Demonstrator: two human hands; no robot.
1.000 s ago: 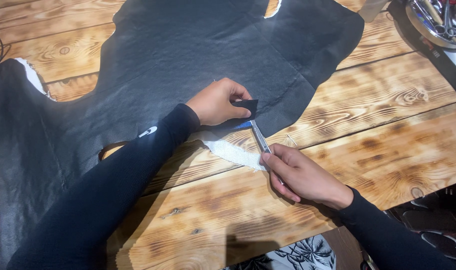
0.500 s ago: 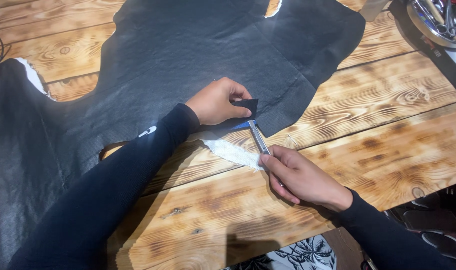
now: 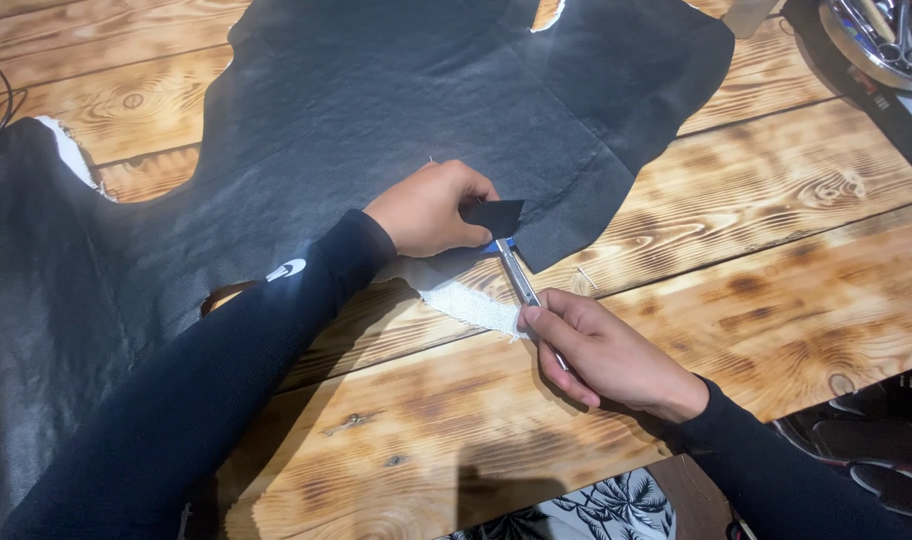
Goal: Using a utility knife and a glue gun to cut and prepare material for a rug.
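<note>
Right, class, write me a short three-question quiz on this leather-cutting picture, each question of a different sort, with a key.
1. True or false: the left hand pins a small dark piece onto the black leather sheet.
2. Which hand holds the metal knife? A) left B) right C) neither
3. Fill in: the pale, rough underside of the sheet shows on a folded flap lying on the ______ table.

Key
1. True: fingers press the piece down near the sheet's edge.
2. B: the right hand grips the handle, with the blade tip at the dark piece.
3. Wooden.
</note>
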